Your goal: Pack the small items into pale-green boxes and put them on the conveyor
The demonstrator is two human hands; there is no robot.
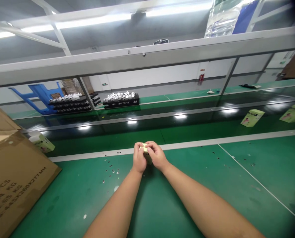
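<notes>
Between my two hands a small light green carton stands on the green work surface, close to its pale front strip. My left hand grips the left side, with the thumb near the top. On the other side my right hand is closed around the carton, its thumb and fingers at the top end. My fingers cover most of the box, so its printing and lower part are largely hidden.
A large cardboard box stands at left, a green carton beside it. More green cartons sit on the belt at right. Black trays of white parts lie beyond the belt. Small dark and white bits dot the surface.
</notes>
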